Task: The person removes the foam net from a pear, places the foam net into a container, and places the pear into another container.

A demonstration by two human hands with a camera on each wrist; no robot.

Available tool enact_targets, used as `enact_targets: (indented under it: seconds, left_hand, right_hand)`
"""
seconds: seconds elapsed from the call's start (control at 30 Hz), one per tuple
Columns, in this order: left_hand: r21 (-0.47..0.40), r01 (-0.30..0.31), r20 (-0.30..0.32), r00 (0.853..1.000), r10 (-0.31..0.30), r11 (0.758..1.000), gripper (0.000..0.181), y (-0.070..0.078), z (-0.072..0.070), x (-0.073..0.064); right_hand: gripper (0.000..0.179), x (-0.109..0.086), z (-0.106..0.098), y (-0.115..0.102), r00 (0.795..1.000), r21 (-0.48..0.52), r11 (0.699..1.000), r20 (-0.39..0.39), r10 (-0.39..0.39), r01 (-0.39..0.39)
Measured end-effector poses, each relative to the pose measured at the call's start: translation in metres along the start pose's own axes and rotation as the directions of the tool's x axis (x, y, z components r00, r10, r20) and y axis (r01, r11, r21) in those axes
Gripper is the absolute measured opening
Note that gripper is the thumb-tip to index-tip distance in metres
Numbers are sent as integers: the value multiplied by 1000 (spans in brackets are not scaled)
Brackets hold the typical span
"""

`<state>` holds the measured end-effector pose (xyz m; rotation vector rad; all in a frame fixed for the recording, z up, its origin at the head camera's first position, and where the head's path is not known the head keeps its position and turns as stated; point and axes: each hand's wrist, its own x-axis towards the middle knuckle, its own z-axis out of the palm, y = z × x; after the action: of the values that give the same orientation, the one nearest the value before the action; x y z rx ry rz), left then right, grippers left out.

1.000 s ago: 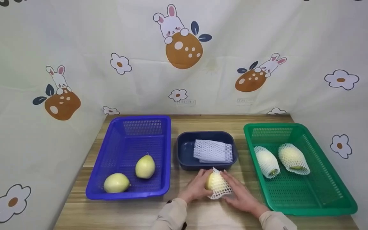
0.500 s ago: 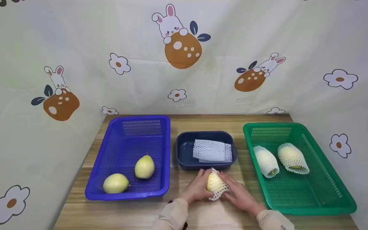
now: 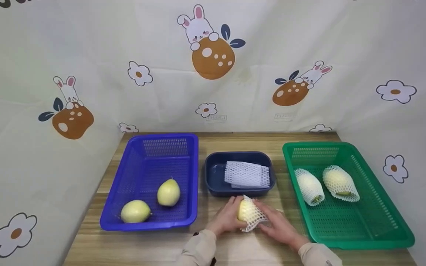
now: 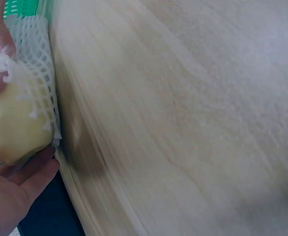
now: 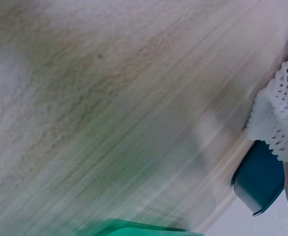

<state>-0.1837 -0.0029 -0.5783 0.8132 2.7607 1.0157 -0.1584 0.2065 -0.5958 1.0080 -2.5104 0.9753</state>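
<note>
A pale yellow pear (image 3: 241,212) sits partly inside a white foam net sleeve (image 3: 254,217), low over the front middle of the table. My left hand (image 3: 227,217) grips the pear's bare left side. From the right, my right hand (image 3: 280,227) holds the net around the fruit. In the left wrist view the pear (image 4: 18,129) shows its bare end poking from the net (image 4: 38,78), with left fingers (image 4: 38,179) against it. Only the net's open edge (image 5: 276,115) and a bit of hand appear in the right wrist view.
Behind the hands, a dark blue tub (image 3: 213,188) holds flat foam nets (image 3: 246,174). At left, a purple basket (image 3: 150,224) contains two bare pears (image 3: 168,193). At right, a green basket (image 3: 357,244) holds two netted pears (image 3: 340,183). Patterned cloth hangs behind the table.
My right hand has shifted slightly left, closer to the left one, and the net has shifted a little with it. The left hand keeps its grip; baskets and tub have not moved.
</note>
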Motion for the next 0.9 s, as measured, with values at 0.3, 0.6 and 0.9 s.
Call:
enact_targets:
  seconds: [0.3, 0.6, 0.9]
  left_hand:
    - [16, 9, 1, 1000, -9, 1000, 82, 2, -2, -2]
    - [-12, -35, -1, 999, 35, 999, 76, -2, -5, -3]
    - [-8, 86, -29, 996, -87, 996, 75, -1, -11, -7]
  right_hand:
    - [61, 2, 0, 1, 997, -15, 997, -28, -76, 75]
    - [48, 4, -3, 2, 995, -63, 995, -56, -87, 84]
    - [51, 1, -5, 2, 993, -151, 988, -109, -35, 18]
